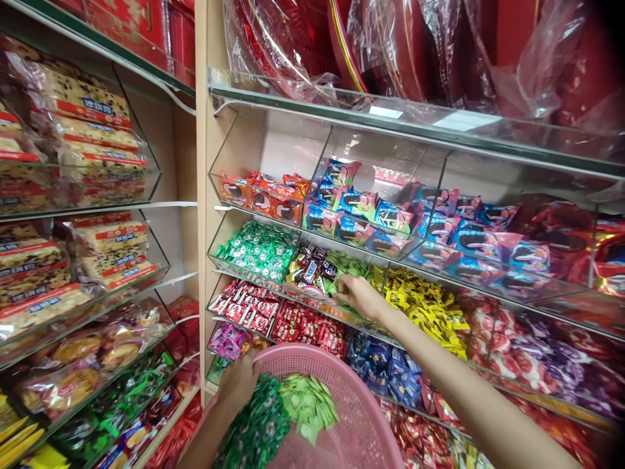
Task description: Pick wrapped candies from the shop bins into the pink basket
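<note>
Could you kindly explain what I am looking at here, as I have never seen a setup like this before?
Of course. There is no machine here: a person is working with two bare hands. The single picture comes from a camera worn on the person's head, looking forward and down, so both forearms come in from the bottom.

In front are glass shelves of wrapped snacks, including green sweets, yellow sweets and blue cookie packs.

The left hand grips the rim of a pink basket, which holds dark green packets and light green packets.

The right hand is at similar light green sweets on a shelf; whether it has hold of any cannot be made out.
</note>
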`<action>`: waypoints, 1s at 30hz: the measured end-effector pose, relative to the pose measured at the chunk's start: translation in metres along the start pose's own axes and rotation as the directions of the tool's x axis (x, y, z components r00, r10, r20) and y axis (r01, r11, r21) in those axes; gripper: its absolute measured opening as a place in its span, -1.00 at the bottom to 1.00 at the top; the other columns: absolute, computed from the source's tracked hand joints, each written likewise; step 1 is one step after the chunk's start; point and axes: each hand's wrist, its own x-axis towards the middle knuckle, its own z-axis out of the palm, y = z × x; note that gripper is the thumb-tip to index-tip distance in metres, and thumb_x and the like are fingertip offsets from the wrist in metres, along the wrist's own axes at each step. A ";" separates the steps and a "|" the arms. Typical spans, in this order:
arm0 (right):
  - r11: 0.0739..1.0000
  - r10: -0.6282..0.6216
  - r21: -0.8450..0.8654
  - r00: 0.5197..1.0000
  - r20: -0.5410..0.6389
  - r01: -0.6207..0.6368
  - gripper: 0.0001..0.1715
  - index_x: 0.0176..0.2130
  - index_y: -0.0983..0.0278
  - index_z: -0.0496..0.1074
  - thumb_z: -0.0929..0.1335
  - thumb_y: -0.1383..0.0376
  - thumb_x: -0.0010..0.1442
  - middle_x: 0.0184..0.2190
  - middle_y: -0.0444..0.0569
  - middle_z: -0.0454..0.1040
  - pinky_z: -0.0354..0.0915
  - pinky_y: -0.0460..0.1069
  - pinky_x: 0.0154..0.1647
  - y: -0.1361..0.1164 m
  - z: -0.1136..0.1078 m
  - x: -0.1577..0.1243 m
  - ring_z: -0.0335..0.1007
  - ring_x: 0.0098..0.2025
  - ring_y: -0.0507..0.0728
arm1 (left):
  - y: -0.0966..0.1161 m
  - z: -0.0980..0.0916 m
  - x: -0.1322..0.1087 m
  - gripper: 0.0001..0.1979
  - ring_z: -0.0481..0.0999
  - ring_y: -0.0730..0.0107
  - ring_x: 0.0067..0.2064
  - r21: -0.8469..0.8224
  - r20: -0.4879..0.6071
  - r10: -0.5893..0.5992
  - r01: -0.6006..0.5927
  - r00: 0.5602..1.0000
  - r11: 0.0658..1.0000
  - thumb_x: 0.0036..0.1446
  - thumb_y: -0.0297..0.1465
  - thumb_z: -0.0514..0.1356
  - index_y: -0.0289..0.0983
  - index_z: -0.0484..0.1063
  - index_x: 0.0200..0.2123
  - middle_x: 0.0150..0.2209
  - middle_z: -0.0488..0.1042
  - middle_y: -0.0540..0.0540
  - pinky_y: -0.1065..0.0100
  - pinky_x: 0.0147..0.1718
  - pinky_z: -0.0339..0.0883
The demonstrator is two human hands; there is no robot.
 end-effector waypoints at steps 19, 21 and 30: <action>0.964 0.107 -0.250 0.993 0.058 -0.089 -0.50 0.18 0.38 0.11 0.15 0.28 0.28 -0.07 0.18 0.34 0.18 -0.04 -0.10 -0.019 0.004 -0.015 0.31 -0.04 0.16 | 0.003 -0.001 -0.002 -0.67 0.48 0.13 -0.07 0.027 0.006 0.010 -0.010 1.000 1.000 0.25 -0.36 -0.13 -0.31 0.28 -0.02 -0.11 0.49 -0.23 0.25 -0.18 0.28; 0.972 0.107 -0.214 0.994 0.033 -0.097 -0.53 0.16 0.35 0.13 0.16 0.29 0.28 -0.08 0.14 0.35 0.18 -0.05 -0.11 -0.018 0.006 -0.017 0.32 -0.06 0.15 | 0.003 -0.001 -0.002 -0.67 0.48 0.12 -0.07 0.027 0.007 0.010 -0.010 1.000 1.000 0.25 -0.37 -0.13 -0.32 0.28 -0.02 -0.12 0.49 -0.24 0.24 -0.18 0.28; 0.971 0.214 -0.103 0.977 -0.021 -0.215 -0.85 -0.18 0.24 0.23 0.25 0.29 0.20 -0.35 -0.04 0.43 0.06 -0.09 -0.40 -0.020 0.000 -0.014 0.35 -0.36 0.08 | 0.000 -0.003 -0.003 -0.66 0.48 0.14 -0.07 0.008 -0.003 0.005 -0.005 1.000 1.000 0.25 -0.35 -0.13 -0.32 0.28 -0.01 -0.13 0.50 -0.26 0.28 -0.19 0.26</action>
